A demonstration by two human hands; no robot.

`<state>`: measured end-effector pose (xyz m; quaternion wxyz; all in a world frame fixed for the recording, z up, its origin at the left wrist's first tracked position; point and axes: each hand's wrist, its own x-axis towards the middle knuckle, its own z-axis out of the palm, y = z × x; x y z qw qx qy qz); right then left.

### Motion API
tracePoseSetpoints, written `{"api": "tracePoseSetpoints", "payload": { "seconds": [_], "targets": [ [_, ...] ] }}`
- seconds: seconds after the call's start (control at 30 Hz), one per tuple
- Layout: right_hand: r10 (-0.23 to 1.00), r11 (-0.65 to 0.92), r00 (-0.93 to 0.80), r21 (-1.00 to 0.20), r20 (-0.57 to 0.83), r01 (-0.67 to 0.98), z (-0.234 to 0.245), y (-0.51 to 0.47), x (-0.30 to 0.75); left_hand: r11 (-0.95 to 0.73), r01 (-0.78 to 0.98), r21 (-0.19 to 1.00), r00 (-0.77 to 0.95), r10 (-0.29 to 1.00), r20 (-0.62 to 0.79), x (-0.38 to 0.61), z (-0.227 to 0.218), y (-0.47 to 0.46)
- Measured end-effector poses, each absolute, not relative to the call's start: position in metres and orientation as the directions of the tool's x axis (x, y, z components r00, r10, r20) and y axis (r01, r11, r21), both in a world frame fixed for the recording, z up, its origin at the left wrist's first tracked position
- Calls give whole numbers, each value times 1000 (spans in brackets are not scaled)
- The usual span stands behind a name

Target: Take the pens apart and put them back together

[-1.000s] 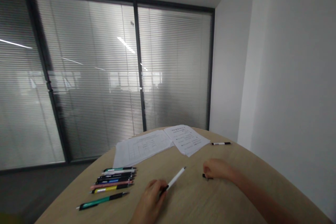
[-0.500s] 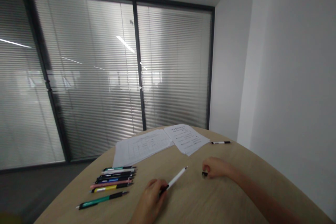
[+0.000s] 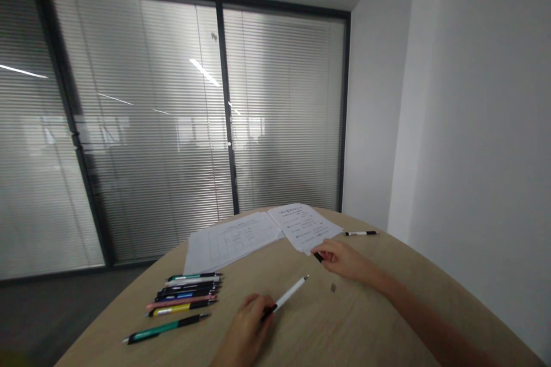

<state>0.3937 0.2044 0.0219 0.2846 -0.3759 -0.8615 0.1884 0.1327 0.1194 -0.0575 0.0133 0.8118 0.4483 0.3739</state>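
Note:
My left hand (image 3: 247,321) is closed around the black end of a white pen (image 3: 290,293). The pen slants up to the right, its tip off the table. Between the pinched fingers of my right hand (image 3: 342,259) is a small black piece (image 3: 318,256), mostly hidden, so its kind is unclear. That hand is at the near edge of the printed sheet (image 3: 303,226). Below it, a small dark square spot (image 3: 333,288) shows on the tabletop; I cannot tell whether it is a mark or a loose bit.
Several pens (image 3: 185,295) lie in a row on the left, with a green pen (image 3: 166,328) nearest me. A white and black pen (image 3: 360,233) rests at the right. More papers (image 3: 232,241) cover the far left of the round wooden table (image 3: 370,332). Glass panels with blinds stand behind.
My right hand has moved up and left with the black piece, toward the printed sheet, uncovering the dark spot. My left hand and its pen have stayed almost still.

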Motion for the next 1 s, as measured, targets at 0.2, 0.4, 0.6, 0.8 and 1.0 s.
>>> {"api": "tracePoseSetpoints", "payload": {
  "seconds": [0.2,0.4,0.6,0.8,1.0],
  "targets": [
    [786,528,-521,-799,331,288,42,177,380,-570,731,374,311,767,561,135,-52,117],
    [810,533,-487,-758,327,377,42,173,377,-599,723,344,320,732,602,135,-51,116],
    [830,530,-447,-722,334,445,36,174,372,-587,734,341,317,740,593,135,-52,116],
    [821,526,-475,-743,316,415,37,174,374,-587,736,336,318,739,593,134,-53,116],
    [834,510,-462,-745,303,431,37,175,375,-578,733,358,298,746,595,134,-53,116]
  ]
}}
